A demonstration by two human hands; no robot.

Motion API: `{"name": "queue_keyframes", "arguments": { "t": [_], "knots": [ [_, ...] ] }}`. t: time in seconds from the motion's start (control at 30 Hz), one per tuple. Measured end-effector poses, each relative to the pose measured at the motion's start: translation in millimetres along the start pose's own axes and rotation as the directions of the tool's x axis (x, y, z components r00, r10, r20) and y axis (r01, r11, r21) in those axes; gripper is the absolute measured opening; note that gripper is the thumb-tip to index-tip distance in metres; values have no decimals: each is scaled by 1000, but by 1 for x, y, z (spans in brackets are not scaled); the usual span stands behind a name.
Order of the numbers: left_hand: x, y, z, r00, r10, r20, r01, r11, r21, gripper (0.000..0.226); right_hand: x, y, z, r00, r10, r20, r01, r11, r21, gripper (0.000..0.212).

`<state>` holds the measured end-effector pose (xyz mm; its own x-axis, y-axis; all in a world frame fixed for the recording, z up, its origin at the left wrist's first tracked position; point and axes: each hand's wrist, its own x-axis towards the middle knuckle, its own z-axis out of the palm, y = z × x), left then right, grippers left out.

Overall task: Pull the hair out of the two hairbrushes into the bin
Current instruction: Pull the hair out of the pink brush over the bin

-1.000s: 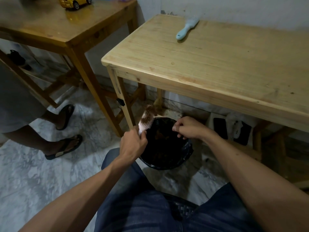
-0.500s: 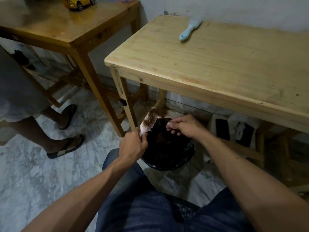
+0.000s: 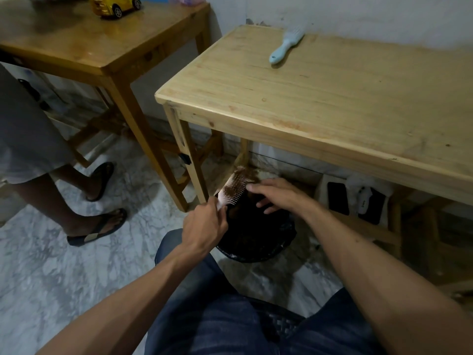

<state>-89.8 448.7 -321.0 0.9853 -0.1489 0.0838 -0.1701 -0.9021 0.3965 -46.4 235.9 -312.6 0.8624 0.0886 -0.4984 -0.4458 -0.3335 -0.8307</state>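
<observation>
My left hand [image 3: 204,228] grips the handle of a pale pink hairbrush [image 3: 234,189], held tilted over a black-lined bin [image 3: 256,248] on the floor. Brown hair clogs the bristles near the brush's far end. My right hand [image 3: 277,194] reaches across the bin, its fingers spread and the fingertips touching the bristles and hair. A second, light blue hairbrush [image 3: 285,46] lies on the pale wooden table [image 3: 320,103] near the wall. Dark hair lies inside the bin.
A darker wooden table [image 3: 84,47] with a yellow toy car [image 3: 115,5] stands at the left. Another person's legs in flip-flops [image 3: 98,230] stand on the marble floor at left. Dark objects sit on the low shelf [image 3: 358,201] under the pale table. My knees are below.
My right hand has moved left from the bin's rim onto the brush's bristles and its fingers have spread. The brush has tipped a little toward the right hand.
</observation>
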Motion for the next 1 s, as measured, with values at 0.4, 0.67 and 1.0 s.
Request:
{"name": "queue_keyframes", "arguments": {
  "t": [0.4, 0.67, 1.0],
  "knots": [
    [12, -21, -9, 956, -289, 46, 291, 955, -54, 28, -11, -1, -10, 996, -48, 81, 47, 999, 3, 13],
    [18, -22, -17, 990, -144, 7, 144, 989, -33, 28, -8, 6, -14, 991, 89, 97, -66, 973, -219, 40],
    [10, 0, -18, 993, 120, -14, -120, 993, 4, 25, 1, -1, 26, 992, -98, 83, 87, 988, 128, 9]
  ]
}}
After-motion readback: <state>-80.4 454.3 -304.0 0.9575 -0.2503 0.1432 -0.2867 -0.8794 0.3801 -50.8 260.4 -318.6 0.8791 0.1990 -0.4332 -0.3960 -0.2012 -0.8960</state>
